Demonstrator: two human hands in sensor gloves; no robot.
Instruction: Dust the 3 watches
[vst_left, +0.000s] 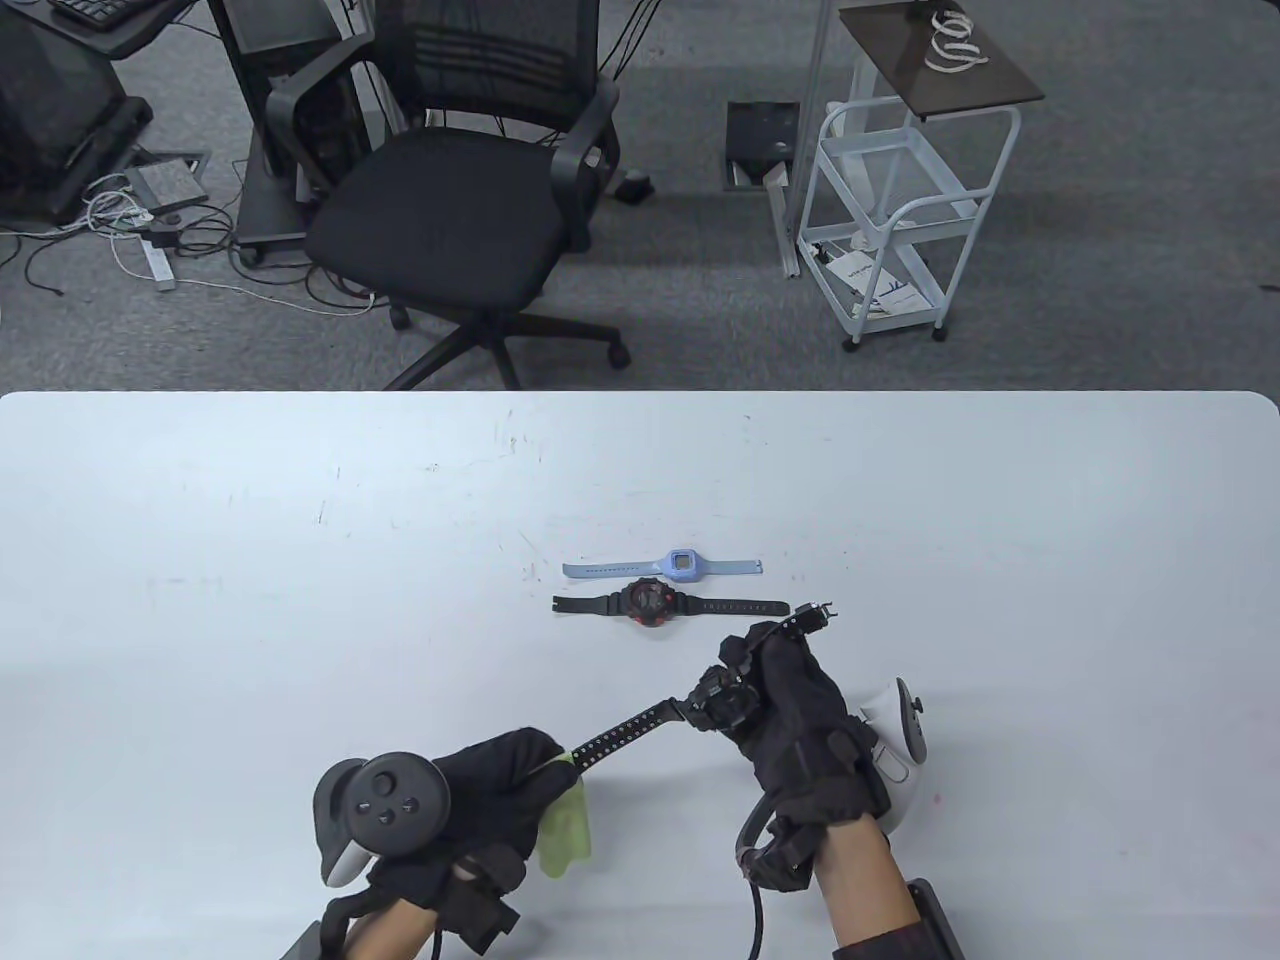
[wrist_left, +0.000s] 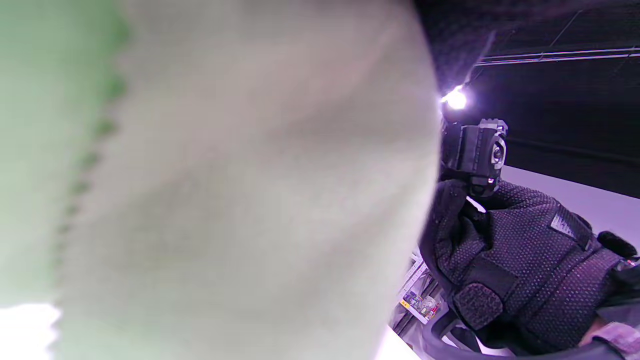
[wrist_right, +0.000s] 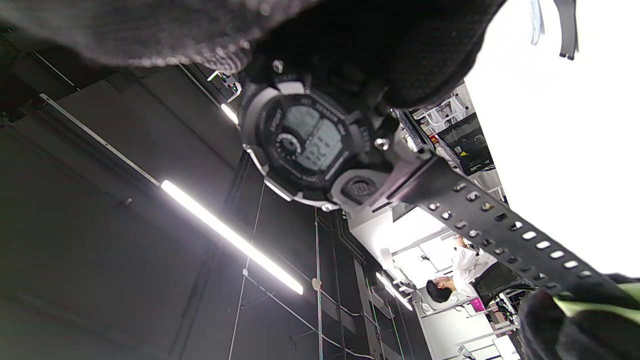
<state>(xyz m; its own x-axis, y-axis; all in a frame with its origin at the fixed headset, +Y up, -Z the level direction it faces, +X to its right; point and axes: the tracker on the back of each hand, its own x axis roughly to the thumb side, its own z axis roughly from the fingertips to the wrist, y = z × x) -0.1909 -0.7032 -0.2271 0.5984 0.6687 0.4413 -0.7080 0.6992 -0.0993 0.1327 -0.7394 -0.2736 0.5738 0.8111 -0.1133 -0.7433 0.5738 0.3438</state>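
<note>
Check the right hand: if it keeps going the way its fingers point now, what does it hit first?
Judging from the table view, the right hand points up and slightly left, holding a black watch off the table. Straight on, it would probably first meet the black-and-red watch, then the blue watch. Height is unclear, so it might pass above them.

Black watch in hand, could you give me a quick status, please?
Right hand holds black watch by its case. Left hand pinches green cloth on its strap. Nothing in the way.
</note>
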